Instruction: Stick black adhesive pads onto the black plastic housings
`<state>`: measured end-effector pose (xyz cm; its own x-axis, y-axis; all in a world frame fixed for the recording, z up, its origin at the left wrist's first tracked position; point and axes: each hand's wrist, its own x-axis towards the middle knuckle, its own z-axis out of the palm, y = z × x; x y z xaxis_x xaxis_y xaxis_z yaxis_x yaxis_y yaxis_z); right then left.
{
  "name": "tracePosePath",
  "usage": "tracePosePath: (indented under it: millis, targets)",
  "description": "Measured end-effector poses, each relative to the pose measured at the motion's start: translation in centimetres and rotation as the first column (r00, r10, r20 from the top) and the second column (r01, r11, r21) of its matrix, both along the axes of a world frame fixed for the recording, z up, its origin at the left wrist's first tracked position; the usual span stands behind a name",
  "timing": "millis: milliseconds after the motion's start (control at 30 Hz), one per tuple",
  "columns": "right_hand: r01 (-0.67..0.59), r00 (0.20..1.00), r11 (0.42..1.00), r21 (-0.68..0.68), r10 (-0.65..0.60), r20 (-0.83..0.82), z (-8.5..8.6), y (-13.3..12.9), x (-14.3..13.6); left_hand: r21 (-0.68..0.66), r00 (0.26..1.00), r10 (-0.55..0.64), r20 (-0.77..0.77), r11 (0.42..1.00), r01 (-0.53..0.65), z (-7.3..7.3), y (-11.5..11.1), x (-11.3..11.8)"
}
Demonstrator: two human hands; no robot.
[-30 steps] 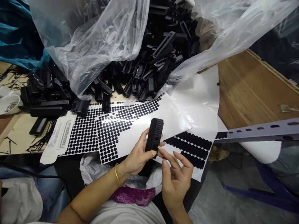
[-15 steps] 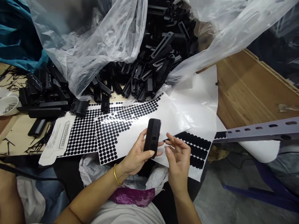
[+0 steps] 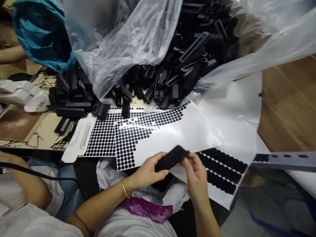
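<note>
A black elongated piece (image 3: 171, 158) lies tilted between both hands (image 3: 197, 177).

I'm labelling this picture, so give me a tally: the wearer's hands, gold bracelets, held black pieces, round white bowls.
Hands, left hand and right hand: 2
Gold bracelet: 1
Held black piece: 1
Round white bowl: 1
Total: 5

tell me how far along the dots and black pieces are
Apparently used: part of the front sheet is bare. In hand: one black piece in the left hand, right hand at its end. Remaining: many black dots on that sheet; whether the heaped pieces are finished, I can't tell.
</note>
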<state>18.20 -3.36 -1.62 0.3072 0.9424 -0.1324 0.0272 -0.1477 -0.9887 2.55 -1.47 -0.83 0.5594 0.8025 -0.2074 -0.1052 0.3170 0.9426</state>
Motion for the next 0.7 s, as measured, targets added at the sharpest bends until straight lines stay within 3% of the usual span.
tracePosePath:
  millis: [67,100,167,233,267,300,333,367,433,500,533,600,700]
  targets:
    - [0.041,0.998,0.999,0.007,-0.041,0.055,-0.3,-0.1,0.3,0.135,0.98,-0.09,-0.177,0.984,0.115,0.9,0.3,-1.4]
    - [0.061,0.995,0.998,0.009,-0.062,0.084,-0.4,-0.1,0.3,0.187,0.966,-0.078,-0.247,0.974,0.127,1.4,0.8,-2.1]
    - [0.078,0.986,0.997,0.015,-0.079,0.145,-0.4,0.0,0.2,0.284,0.933,0.073,-0.352,0.958,0.032,2.0,2.6,-3.4]
    - [0.044,0.978,0.998,0.037,-0.05,0.205,-0.1,0.2,-0.3,0.38,0.839,0.327,-0.435,0.911,-0.158,2.0,5.7,-4.7]
    - [0.009,0.972,0.999,0.049,-0.02,0.232,0.2,0.3,-0.8,0.431,0.778,0.436,-0.453,0.871,-0.237,1.8,7.5,-5.3]
    - [-0.039,0.966,0.997,0.059,0.022,0.259,0.4,0.5,-1.3,0.554,0.634,0.59,-0.499,0.78,-0.29,1.4,9.4,-5.9]
    - [-0.094,0.955,0.993,0.067,0.071,0.287,0.6,0.7,-2.0,0.649,0.504,0.672,-0.543,0.716,-0.255,1.0,11.3,-6.5]
    - [-0.159,0.939,0.985,0.072,0.128,0.319,0.7,0.9,-2.7,0.693,0.386,0.706,-0.594,0.693,-0.199,0.6,12.9,-7.0]
    - [-0.302,0.883,0.95,0.074,0.249,0.398,0.6,1.5,-4.4,0.683,0.196,0.687,-0.7,0.724,-0.099,0.0,15.3,-7.9]
    - [-0.433,0.796,0.898,0.082,0.338,0.501,0.1,2.2,-6.1,0.663,0.119,0.664,-0.738,0.747,-0.049,-0.1,16.2,-8.6]
    - [-0.484,0.747,0.871,0.09,0.357,0.56,-0.3,2.6,-7.0,0.665,0.117,0.665,-0.737,0.745,-0.046,0.0,16.1,-8.9]
    - [-0.552,0.659,0.829,0.093,0.365,0.658,-1.2,3.2,-8.5,0.687,0.18,0.69,-0.701,0.721,-0.088,0.4,15.0,-9.2]
    - [-0.574,0.59,0.815,0.079,0.344,0.731,-2.4,4.0,-10.1,0.694,0.416,0.724,-0.551,0.674,-0.254,0.5,12.0,-8.7]
